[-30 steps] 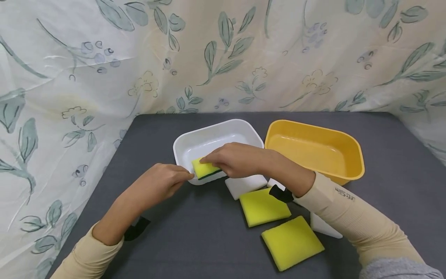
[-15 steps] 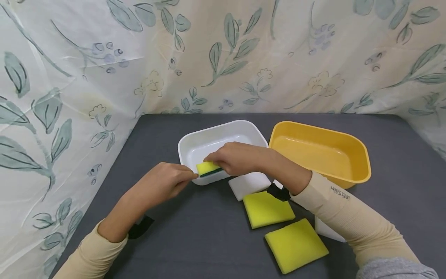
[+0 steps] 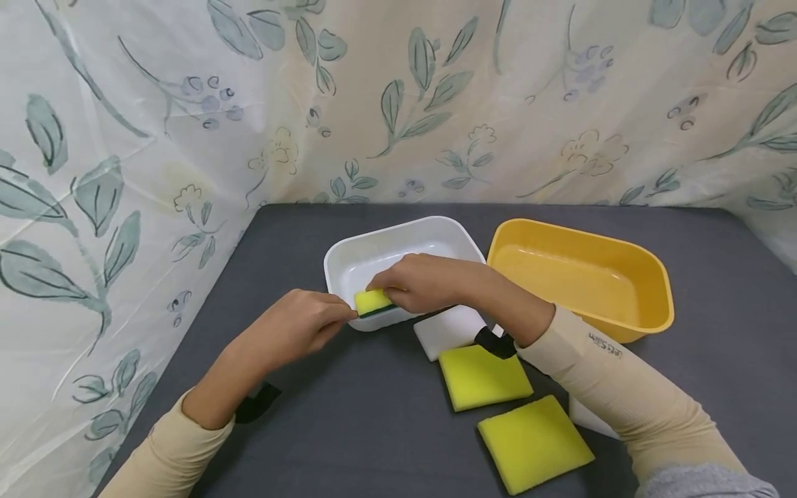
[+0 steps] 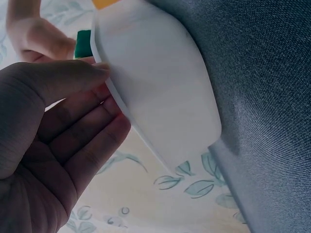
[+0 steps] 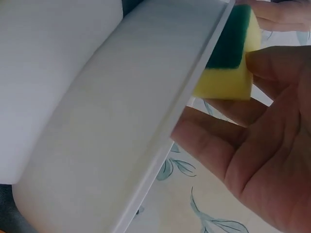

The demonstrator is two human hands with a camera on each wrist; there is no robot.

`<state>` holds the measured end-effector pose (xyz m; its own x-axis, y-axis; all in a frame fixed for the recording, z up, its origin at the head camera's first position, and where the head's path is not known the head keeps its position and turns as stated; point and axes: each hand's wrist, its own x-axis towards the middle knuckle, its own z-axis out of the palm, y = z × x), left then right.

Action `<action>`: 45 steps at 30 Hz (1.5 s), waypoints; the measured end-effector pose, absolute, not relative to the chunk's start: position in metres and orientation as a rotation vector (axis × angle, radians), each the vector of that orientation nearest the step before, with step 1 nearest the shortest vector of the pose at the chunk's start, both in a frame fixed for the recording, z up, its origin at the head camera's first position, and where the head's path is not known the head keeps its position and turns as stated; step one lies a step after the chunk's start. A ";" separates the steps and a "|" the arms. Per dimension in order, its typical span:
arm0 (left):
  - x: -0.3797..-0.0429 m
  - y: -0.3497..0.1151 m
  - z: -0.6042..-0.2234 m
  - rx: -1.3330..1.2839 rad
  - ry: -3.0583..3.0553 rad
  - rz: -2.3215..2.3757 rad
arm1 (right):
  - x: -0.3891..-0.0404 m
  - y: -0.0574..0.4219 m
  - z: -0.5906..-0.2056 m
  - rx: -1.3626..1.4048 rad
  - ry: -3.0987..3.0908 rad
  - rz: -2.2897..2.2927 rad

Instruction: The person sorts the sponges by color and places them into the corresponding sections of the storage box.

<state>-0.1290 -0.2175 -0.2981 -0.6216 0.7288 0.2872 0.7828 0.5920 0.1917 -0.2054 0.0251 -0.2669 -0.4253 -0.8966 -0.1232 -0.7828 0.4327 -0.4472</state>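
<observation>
A white basin stands on the dark cloth. My left hand pinches its front left rim; in the left wrist view, the thumb lies on the outer wall and the other fingers reach over to the inner side. My right hand holds a yellow sponge with a green scouring layer between thumb and fingers. The sponge sits at the basin's front wall, near the left hand, its green edge facing the rim. In the head view, the right hand's fingertips partly cover it.
A yellow basin stands just right of the white one. In front lie two yellow sponges and a white pad; another white piece is partly hidden under the right forearm. Patterned fabric hangs behind and at the left.
The whole head view has shifted slightly, so everything sits farther right. Less of the sponge's yellow face shows than a second ago. Both hands keep their holds.
</observation>
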 end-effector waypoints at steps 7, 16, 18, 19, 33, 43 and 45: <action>-0.127 -0.219 -0.302 -1.248 -2.654 -0.441 | -0.206 0.020 -0.270 -1.376 2.380 -0.402; -0.125 -0.217 -0.307 -1.251 -2.643 -0.407 | -0.210 0.016 -0.288 -1.441 2.410 -0.271; -0.123 -0.216 -0.307 -1.247 -2.643 -0.403 | -0.210 0.016 -0.289 -1.449 2.399 -0.277; -0.122 -0.216 -0.307 -1.243 -2.645 -0.399 | -0.209 0.016 -0.289 -1.454 2.394 -0.279; -0.117 -0.213 -0.312 -1.234 -2.621 -0.410 | -0.208 0.012 -0.297 -1.369 2.351 -0.203; -0.118 -0.211 -0.307 -1.234 -2.633 -0.410 | -0.210 0.020 -0.301 -1.253 2.350 -0.256; -0.117 -0.211 -0.306 -1.230 -2.640 -0.413 | -0.211 0.022 -0.301 -1.256 2.349 -0.257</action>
